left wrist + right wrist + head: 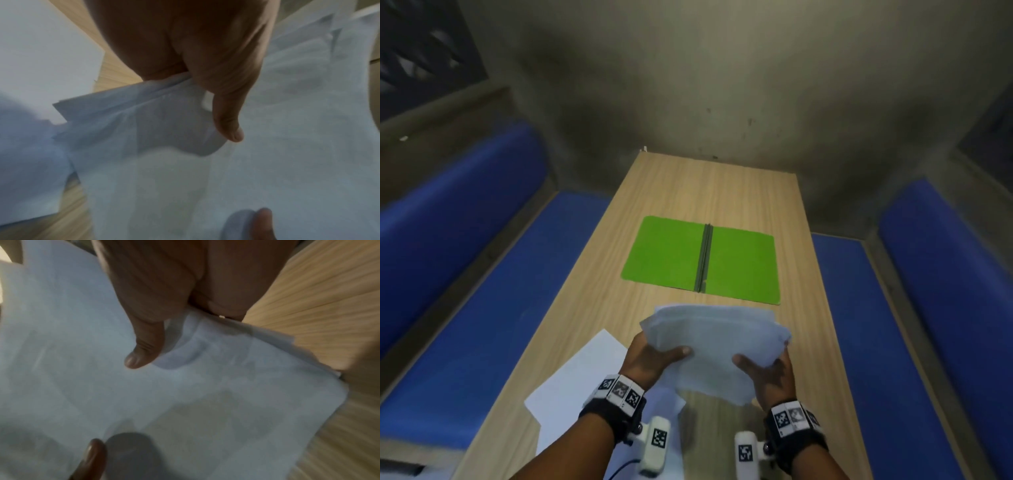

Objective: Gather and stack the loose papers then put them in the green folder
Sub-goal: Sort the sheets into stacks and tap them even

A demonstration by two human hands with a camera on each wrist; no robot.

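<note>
A loose, uneven stack of white papers (714,346) is held above the table between both hands. My left hand (654,356) grips its left edge with the thumb on top, and the left wrist view shows that thumb (228,123) pressed on the papers (267,146). My right hand (767,373) grips the right edge the same way, thumb (141,352) on the sheets (185,394). The green folder (702,260) lies open and flat on the table just beyond the stack. More white sheets (582,383) lie on the table under my left wrist.
The wooden table (709,192) is long and narrow and runs away from me to a grey wall. Blue padded benches (482,274) flank it on the left and on the right (914,342).
</note>
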